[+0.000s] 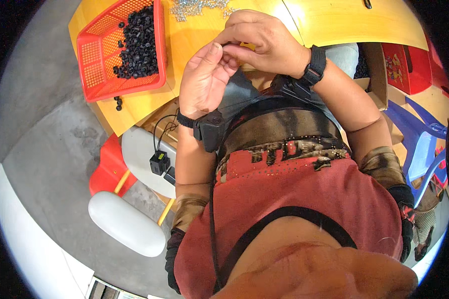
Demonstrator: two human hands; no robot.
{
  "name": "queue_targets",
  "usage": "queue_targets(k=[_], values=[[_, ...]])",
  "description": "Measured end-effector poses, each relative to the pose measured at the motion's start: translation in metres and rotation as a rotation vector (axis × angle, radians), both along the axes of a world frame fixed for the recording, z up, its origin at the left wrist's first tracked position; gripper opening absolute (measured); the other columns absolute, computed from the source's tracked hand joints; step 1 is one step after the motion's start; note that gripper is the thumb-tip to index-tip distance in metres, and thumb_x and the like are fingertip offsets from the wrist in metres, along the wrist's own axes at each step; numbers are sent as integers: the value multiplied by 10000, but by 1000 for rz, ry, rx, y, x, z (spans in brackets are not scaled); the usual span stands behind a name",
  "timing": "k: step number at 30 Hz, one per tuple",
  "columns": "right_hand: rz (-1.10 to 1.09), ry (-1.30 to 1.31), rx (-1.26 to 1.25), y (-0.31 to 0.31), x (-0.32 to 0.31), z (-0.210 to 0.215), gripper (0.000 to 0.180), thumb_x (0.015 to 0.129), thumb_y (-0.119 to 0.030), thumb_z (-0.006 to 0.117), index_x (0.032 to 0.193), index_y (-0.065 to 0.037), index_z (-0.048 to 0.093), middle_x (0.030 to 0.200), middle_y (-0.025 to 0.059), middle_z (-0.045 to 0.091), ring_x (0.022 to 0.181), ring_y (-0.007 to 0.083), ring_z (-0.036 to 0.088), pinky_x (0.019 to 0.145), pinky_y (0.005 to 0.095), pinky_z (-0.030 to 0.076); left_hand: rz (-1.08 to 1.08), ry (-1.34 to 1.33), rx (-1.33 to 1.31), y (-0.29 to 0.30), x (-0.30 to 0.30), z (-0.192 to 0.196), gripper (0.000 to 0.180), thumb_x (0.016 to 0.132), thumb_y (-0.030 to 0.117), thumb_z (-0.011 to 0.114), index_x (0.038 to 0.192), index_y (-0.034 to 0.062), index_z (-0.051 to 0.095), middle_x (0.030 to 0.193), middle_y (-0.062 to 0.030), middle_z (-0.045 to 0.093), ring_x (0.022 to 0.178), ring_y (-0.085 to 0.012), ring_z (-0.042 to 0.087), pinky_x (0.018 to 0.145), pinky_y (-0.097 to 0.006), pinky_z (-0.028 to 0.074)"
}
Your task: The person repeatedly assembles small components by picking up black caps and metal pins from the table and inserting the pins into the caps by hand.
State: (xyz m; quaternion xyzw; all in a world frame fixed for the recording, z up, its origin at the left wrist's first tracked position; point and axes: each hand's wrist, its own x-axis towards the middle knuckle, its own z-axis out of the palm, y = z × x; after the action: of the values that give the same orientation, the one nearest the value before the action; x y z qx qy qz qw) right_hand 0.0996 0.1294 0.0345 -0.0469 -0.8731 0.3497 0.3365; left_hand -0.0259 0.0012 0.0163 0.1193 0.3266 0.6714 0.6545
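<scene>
My left hand (204, 77) and my right hand (267, 40) meet above the table's near edge, fingertips touching. The left thumb and fingers are pinched together, palm turned up. On the right, thumb and forefinger close in a pinch against the left fingertips. Whatever lies between them is hidden or too small to make out. Left of my hands stands a red plastic basket (96, 60) with a heap of small black round parts (140, 47) inside. Beyond my hands a pile of small shiny metal pieces (197, 7) lies on the yellow table (194, 37).
A few loose black parts (118, 103) lie beside the basket near the table edge. To the left are a white and red chair (127, 222) and a small black box with cables (159, 163). A cardboard box (379, 74) and a blue plastic chair (416, 134) stand to the right.
</scene>
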Motion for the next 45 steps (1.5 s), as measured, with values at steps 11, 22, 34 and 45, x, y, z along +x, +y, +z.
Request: queue_targets(k=[11,22,34,45], values=[[-82,88,-527,-1,6,23,373,790,-163,682,1113,10,610,905,122,618,835,233,594,696,297,472,103,-16,157,0,4,4,377,921,203,545,1212,-31,498,1097,-98,594,1025,-189,568,946,-364,441],[-57,-66,-765,-46,-16,28,429,717,-147,765,1082,14,607,925,84,673,842,110,644,777,247,501,213,127,179,-12,37,24,540,856,180,630,1308,40,370,1283,-34,440,1204,-174,432,1047,-360,330],[-35,-62,-720,-52,-13,29,438,725,-199,760,1073,15,603,949,105,670,873,129,645,814,271,491,203,47,154,-19,33,33,471,822,117,644,1232,-17,454,1167,-50,498,1092,-158,480,976,-313,375],[90,-4,-707,-52,-14,36,328,694,-123,713,989,6,652,953,114,673,900,194,643,816,303,498,174,172,295,-23,33,41,442,843,168,637,1196,-52,489,1043,-94,579,1002,-178,565,939,-309,433]])
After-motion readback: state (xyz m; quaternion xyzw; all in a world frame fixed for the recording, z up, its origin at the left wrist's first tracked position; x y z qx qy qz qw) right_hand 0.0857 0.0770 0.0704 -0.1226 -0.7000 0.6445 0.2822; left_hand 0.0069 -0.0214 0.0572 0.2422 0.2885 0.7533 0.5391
